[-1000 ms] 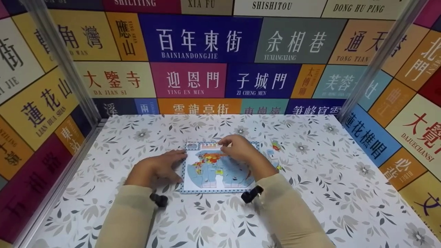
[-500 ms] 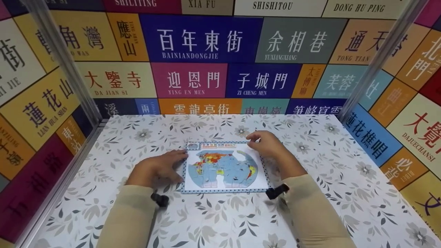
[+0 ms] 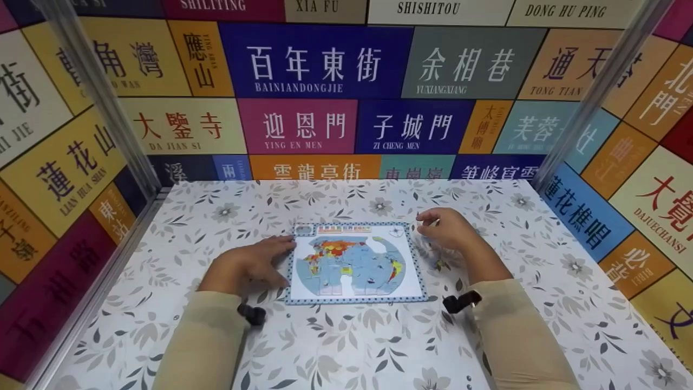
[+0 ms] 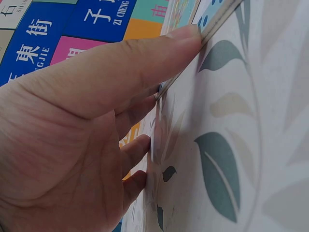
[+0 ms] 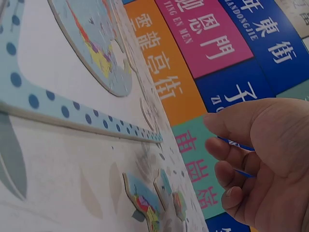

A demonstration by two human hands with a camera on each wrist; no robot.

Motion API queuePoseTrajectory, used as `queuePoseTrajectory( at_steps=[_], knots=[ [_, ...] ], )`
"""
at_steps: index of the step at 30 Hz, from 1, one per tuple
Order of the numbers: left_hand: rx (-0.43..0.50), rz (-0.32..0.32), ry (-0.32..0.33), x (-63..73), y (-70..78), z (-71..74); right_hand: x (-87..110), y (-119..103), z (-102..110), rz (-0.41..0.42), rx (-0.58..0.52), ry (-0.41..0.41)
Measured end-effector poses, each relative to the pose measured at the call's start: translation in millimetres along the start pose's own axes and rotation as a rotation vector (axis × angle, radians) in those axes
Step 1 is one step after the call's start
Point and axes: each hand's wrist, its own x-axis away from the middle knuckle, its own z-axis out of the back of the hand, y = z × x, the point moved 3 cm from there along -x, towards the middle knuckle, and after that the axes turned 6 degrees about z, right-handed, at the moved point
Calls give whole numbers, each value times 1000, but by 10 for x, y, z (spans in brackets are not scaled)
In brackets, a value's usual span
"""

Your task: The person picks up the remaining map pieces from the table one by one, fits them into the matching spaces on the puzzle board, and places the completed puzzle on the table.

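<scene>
A world map jigsaw puzzle point(image 3: 409, 284) with a dotted blue border lies flat on the table. White gaps show at its upper right and bottom middle. My left hand point(image 3: 249, 265) rests at the board's left edge; in the left wrist view the thumb point(image 4: 186, 37) touches the rim, fingers fairly straight. Off the board's right side hovers my right hand point(image 3: 446, 230), its fingers loosely curled with nothing between them. Below it, in the right wrist view, several loose puzzle pieces point(image 5: 141, 200) lie on the table; the head view shows only part of them point(image 3: 440, 265).
The table point(image 3: 325, 352) has a white cover with grey leaves and flowers. Walls of coloured panels with Chinese lettering point(image 3: 314, 59) stand behind and at both sides. Clear corner posts point(image 3: 574, 97) rise at the back. A black band device point(image 3: 252, 314) is on each wrist.
My right hand has moved rightward from above the puzzle's upper middle to beside the board, over the loose pieces. The map's right half is uncovered. My left hand stays in place.
</scene>
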Motion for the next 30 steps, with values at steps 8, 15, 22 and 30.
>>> queuePoseTrajectory(
  at_steps=[8,15,22,30],
  knots=[
    [25,23,-2,3,-3,3,1,184,2,29,9,0],
    [-4,24,5,12,-5,12,4,349,-16,-24,29,-41],
    [-31,-12,7,7,-3,18,21,411,-46,-77,25,-80],
    [-43,-23,0,-19,2,13,17,440,-57,-109,11,-104]
  ],
)
